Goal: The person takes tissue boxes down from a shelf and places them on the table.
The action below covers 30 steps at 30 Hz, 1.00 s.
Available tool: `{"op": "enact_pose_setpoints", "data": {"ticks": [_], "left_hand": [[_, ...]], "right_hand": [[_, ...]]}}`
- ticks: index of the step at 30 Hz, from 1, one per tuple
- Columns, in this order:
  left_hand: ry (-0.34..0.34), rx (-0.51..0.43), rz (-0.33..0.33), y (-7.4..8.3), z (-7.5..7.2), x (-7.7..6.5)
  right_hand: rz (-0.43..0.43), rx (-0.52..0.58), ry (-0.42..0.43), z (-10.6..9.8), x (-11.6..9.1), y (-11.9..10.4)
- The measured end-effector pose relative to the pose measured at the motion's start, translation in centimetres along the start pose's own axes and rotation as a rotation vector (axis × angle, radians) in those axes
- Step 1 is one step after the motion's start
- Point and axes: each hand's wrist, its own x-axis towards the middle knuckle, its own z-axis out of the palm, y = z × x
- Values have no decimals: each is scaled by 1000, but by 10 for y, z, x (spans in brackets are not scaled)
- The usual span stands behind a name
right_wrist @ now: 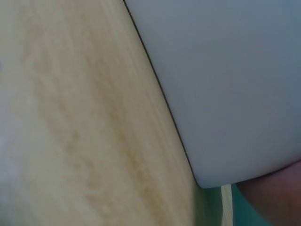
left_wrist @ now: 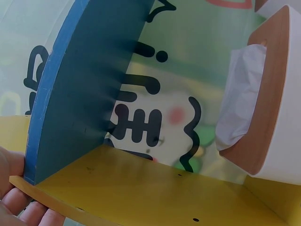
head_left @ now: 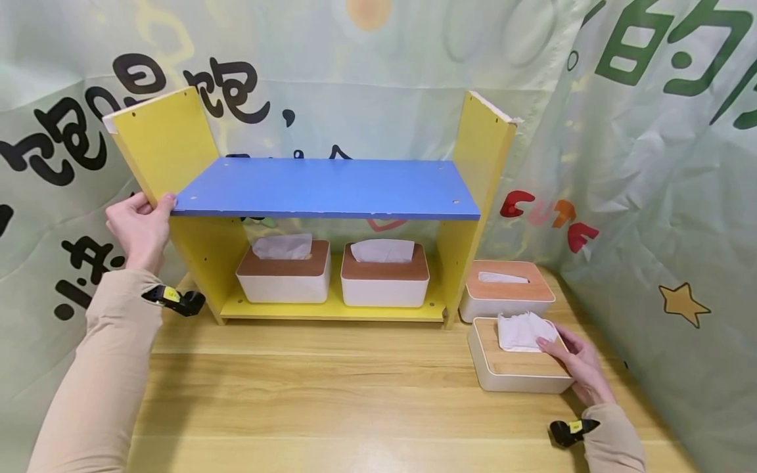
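My left hand [head_left: 140, 226] grips the left side panel [head_left: 165, 135] of a yellow shelf unit, its thumb by the front corner of the blue shelf board [head_left: 331, 187]. In the left wrist view, fingers [left_wrist: 30, 207] curl round the panel's front edge. At the right, my right hand [head_left: 582, 369] holds a white tissue box [head_left: 523, 383] with a light wooden lid. The thumb lies on the lid beside the tissue, the other fingers at the box's right side. The right wrist view shows the box's white wall [right_wrist: 225, 94] close along the wooden surface.
Two tissue boxes with darker lids, one on the left [head_left: 284, 289] and one on the right [head_left: 384, 293], stand on the unit's yellow bottom board [head_left: 334, 311]. Another tissue box [head_left: 508, 306] sits behind the held one. A printed cloth [head_left: 639, 197] hangs behind and beside the wooden table [head_left: 331, 394].
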Motion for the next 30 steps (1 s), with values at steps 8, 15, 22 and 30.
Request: {"op": "enact_pose_setpoints", "data": {"ticks": [8, 15, 22, 30], "left_hand": [[4, 18, 16, 1, 0, -1], [0, 48, 21, 1, 0, -2], [-2, 42, 19, 1, 0, -1], [-2, 27, 11, -1, -1, 0]], "right_hand": [[39, -80, 10, 1, 1, -2], [-14, -69, 28, 2, -1, 0], [-127, -157, 60, 2, -4, -1], [-229, -289, 105, 4, -6, -6]]}}
